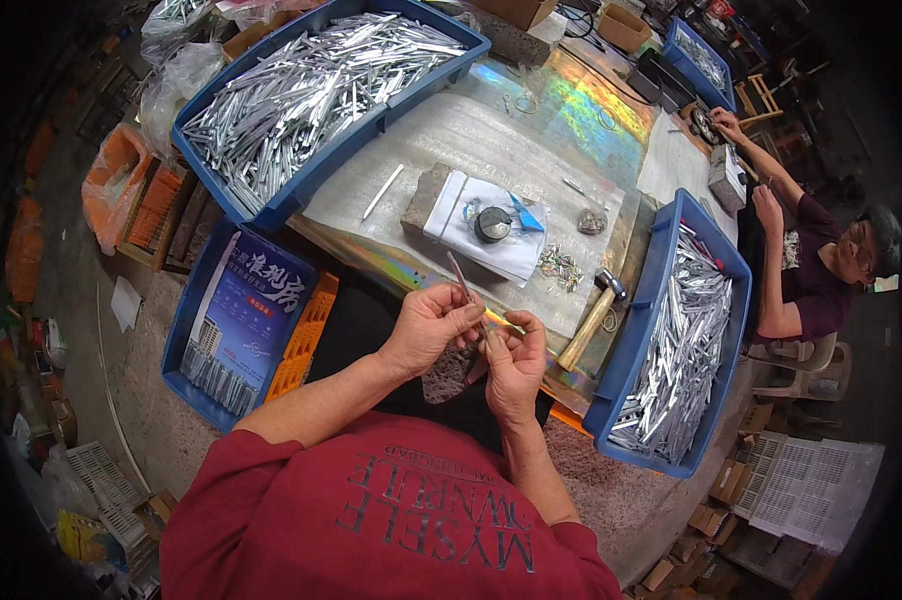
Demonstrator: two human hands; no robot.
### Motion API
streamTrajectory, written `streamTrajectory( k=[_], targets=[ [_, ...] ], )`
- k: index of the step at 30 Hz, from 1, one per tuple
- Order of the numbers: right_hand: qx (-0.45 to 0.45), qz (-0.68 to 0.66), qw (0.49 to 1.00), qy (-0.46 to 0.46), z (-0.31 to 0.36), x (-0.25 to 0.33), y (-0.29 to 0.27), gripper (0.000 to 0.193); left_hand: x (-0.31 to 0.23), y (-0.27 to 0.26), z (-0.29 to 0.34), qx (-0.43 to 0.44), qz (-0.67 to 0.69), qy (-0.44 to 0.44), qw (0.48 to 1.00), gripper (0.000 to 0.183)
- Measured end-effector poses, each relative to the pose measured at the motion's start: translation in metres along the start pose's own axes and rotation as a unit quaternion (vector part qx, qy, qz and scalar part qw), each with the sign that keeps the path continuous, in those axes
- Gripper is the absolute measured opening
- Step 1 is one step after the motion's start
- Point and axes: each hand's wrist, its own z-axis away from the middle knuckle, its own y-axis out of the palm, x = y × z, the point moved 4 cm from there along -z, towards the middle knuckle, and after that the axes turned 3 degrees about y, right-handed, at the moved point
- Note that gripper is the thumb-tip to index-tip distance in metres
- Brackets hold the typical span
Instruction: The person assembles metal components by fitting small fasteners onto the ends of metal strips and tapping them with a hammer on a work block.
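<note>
Over the near edge of the table, my left hand (436, 322) pinches a slim metal strip (459, 275) that points up and away from me. Close beside it on the right, my right hand (514, 368) is closed, thumb against fingers, near the strip's lower end. What sits between those fingertips is too small to make out. Just beyond the hands, a stone block (427, 197) carries white paper sheets (461, 215) and a small round dark tin (492, 224). Small metal bits (562, 268) lie scattered to the right of it, by a wooden-handled hammer (589, 325).
Blue bins of silvery metal strips stand at the upper left (193, 112) and right (736, 290). Another blue bin (176, 350) with a printed sheet sits lower left. One loose strip (382, 192) lies on the table. A co-worker (806, 260) sits at the far right.
</note>
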Motion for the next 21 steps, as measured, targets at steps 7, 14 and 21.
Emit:
streamTrajectory(
  k=[7, 14, 21],
  targets=[
    [-0.012, 0.012, 1.000, -0.010, 0.000, 0.001, -0.001, 0.027, -0.004, 0.006, 0.003, 0.004, -0.030, 0.042, 0.999, 0.011],
    [-0.026, 0.035, 0.999, -0.002, -0.008, 0.005, 0.004, 0.031, -0.006, -0.001, -0.008, -0.018, -0.011, 0.004, 1.000, 0.013],
    [-0.023, 0.089, 0.995, -0.027, -0.005, 0.005, -0.001, 0.034, -0.039, -0.010, -0.057, -0.064, -0.110, 0.149, 0.981, 0.011]
  ],
)
